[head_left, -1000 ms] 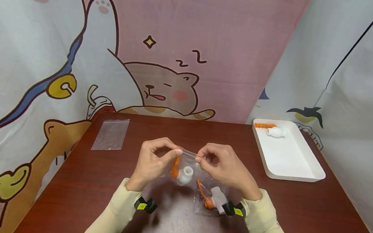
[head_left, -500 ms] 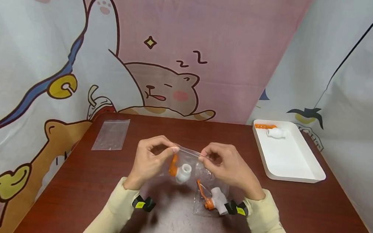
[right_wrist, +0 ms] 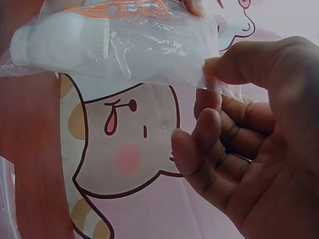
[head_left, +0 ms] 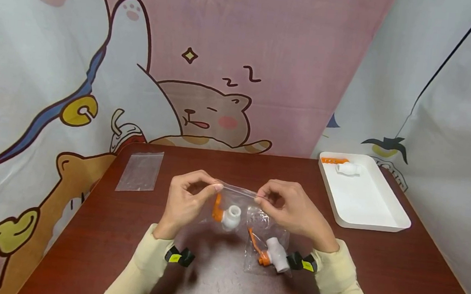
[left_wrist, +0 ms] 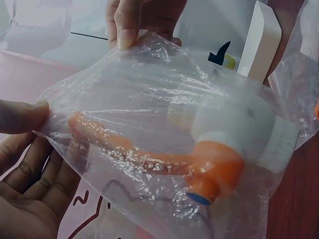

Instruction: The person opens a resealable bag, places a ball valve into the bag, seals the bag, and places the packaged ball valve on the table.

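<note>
A clear plastic bag point(left_wrist: 149, 84) hangs between both hands, its top edge stretched taut. Inside it are a white fitting point(head_left: 231, 217) and an orange handle point(head_left: 218, 209). My left hand point(head_left: 185, 203) pinches the top left corner between thumb and forefinger. The top right corner is pinched by my right hand point(head_left: 295, 210), whose other fingers lie curled in the right wrist view. Below and to the right, a second clear bag point(head_left: 252, 260) lies on the table, holding a white fitting point(head_left: 277, 254) with an orange part point(head_left: 264, 258); it is beside my right wrist.
A flat clear bag point(head_left: 140, 171) lies at the table's back left. At the back right stands a white tray point(head_left: 373, 223) with an orange strip point(head_left: 334, 161) and a white fitting point(head_left: 348, 169) in its far left corner. A printed cloth point(head_left: 290, 53) hangs behind the table.
Both hands have moved slightly apart, the left one leftward and the right one rightward, and the top edge of the bag between them spans wider. The bagged fitting has shifted a little left.
</note>
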### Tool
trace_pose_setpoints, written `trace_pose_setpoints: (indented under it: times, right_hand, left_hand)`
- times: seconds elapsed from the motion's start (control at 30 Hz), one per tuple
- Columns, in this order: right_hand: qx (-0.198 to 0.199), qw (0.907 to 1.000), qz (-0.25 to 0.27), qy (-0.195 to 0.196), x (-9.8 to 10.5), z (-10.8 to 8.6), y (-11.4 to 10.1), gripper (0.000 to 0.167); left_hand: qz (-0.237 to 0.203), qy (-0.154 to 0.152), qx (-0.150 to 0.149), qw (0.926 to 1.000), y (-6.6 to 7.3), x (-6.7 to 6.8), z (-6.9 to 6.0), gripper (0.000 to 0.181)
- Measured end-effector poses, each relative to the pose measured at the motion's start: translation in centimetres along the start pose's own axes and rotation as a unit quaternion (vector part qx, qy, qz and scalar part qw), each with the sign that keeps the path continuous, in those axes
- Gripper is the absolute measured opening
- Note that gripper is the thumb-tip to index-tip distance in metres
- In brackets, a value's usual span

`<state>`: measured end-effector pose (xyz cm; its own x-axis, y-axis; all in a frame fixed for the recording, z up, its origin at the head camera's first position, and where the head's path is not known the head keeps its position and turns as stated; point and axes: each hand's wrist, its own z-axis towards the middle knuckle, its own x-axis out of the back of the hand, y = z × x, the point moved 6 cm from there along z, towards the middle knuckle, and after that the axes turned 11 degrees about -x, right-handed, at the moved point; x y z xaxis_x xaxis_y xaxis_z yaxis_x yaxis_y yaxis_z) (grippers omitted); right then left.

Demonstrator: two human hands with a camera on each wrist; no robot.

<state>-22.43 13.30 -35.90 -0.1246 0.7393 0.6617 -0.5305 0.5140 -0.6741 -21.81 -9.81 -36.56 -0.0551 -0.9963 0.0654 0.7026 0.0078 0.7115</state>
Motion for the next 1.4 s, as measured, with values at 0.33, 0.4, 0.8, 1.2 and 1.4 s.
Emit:
trace_pose_setpoints:
  times: [0.33,0.4,0.8,1.2,1.4]
  right_hand:
    - [0.000,0.9998,-0.019,0.000,0.6,-0.2,0.3,0.016]
    - [0.003,0.9998,-0.019,0.000,0.7,-0.3,0.3,0.016]
    - [0.017,0.9994,-0.029,-0.010,1.1,-0.5,0.4,0.012]
    - [-0.005,0.9986,-0.052,-0.003,1.3,-0.4,0.7,0.013]
    - [-0.017,0.9990,-0.042,-0.008,1.0,-0.3,0.6,0.017]
  left_hand:
    - [-0.003,0.014,-0.002,0.9999,-0.2,0.4,0.1,0.005]
    - [-0.006,0.015,-0.001,0.9999,-0.2,0.4,0.1,0.005]
    - [-0.007,0.017,0.006,0.9998,-0.2,0.5,0.1,0.005]
    - [-0.011,0.003,0.019,0.9998,-0.5,-0.1,-0.1,0.009]
    - [-0.024,0.005,0.011,0.9996,-0.4,-0.1,-0.1,0.020]
